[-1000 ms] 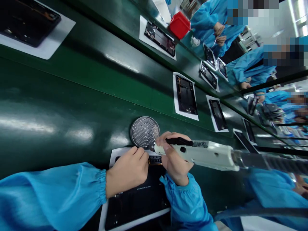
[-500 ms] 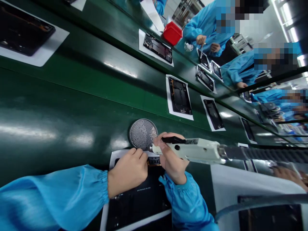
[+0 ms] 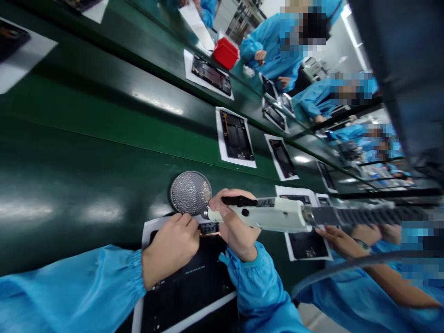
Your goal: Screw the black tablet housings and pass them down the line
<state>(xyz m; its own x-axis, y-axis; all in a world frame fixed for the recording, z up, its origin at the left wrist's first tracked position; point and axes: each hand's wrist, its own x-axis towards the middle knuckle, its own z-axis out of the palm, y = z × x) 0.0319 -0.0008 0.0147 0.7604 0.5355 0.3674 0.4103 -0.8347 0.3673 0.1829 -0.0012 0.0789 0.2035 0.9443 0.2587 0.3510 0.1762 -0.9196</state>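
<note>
the right hand (image 3: 239, 224) is wrapped around a pale, elongated, black-levered tool (image 3: 277, 215), its tip (image 3: 205, 213) near a round grey dotted dish (image 3: 190, 193). the left hand (image 3: 173, 249), curled, is over a flat black rectangular device (image 3: 187, 291) on white paper (image 3: 138, 315); whether it pinches anything, i cannot tell.

Looks like smooth, hard plastic on the electric screwdriver (image 3: 268, 214), then ribbed and rubbery at the cord sleeve (image 3: 364, 217). Seems metallic and closely pitted on the round dish (image 3: 190, 192). Gleams smooth and glossy across the green worktop (image 3: 86, 171). Appears smooth and dark on the tablet part (image 3: 187, 286), matt and papery on the sheet (image 3: 204, 312) beneath. Falls in soft, faintly lustrous cloth on the blue sleeves (image 3: 79, 286).
</note>
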